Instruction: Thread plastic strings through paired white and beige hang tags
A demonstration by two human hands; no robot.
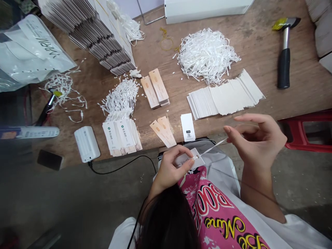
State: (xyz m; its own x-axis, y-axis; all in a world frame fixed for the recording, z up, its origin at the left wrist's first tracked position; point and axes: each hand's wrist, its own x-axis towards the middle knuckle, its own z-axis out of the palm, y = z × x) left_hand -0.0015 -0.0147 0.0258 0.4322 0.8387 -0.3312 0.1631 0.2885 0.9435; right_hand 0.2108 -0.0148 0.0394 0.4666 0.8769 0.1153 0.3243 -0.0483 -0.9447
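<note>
Pinched between the thumb and fingers of my left hand (173, 166) is a white hang tag (198, 162), held over my lap at the table's front edge. A white tag string (214, 147) runs from the tag's hole up to my right hand (255, 138), which grips its far end between the fingers. The string looks taut. Just beyond the tag, a white card with a printed code (187, 126) lies at the table edge. Left of it two orange tags (163, 131) lie fanned out.
A heap of white strings (207, 55) lies behind a row of white cards (225, 98). Orange tag stacks (155, 88), strung tags (121, 136), a tall card stack (98, 34), a white power bank (87, 143) and a hammer (284, 55) also occupy the table. A red stool (306, 131) stands right.
</note>
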